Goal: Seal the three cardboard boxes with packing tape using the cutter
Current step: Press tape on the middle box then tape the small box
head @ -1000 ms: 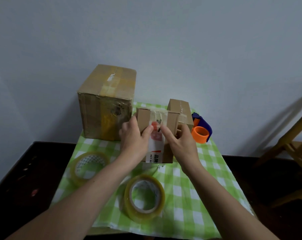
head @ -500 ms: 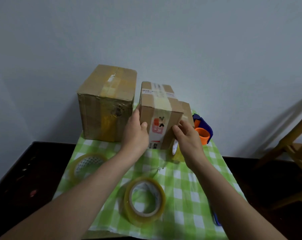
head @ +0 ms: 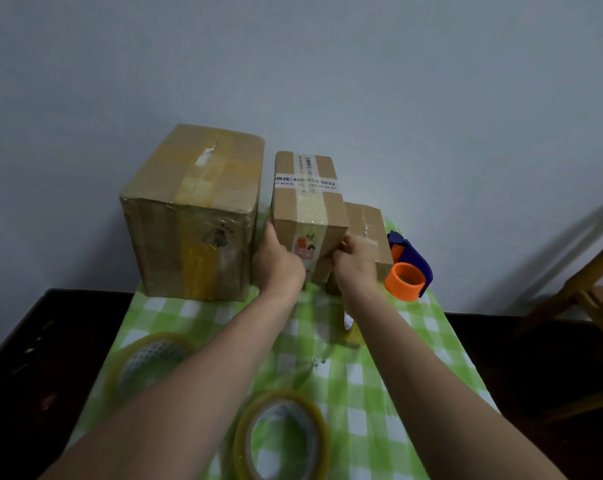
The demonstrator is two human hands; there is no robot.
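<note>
A medium cardboard box (head: 307, 206) with a printed tape band and a red sticker is held between both hands near the wall. My left hand (head: 277, 263) grips its left lower edge; my right hand (head: 355, 263) grips its right lower corner. A large taped box (head: 196, 216) stands to the left. A small box (head: 371, 230) sits behind my right hand. The blue tape cutter with an orange core (head: 409, 268) lies to the right.
Two rolls of clear tape lie on the green checked cloth (head: 379, 375): one at the left (head: 151, 362), one in front (head: 282, 434). A third, smaller roll (head: 350, 323) shows under my right forearm. A wooden chair (head: 587, 299) stands at the right.
The medium box was turned up from its side and carried back toward the wall, between the large and small boxes. Both hands stayed on it.
</note>
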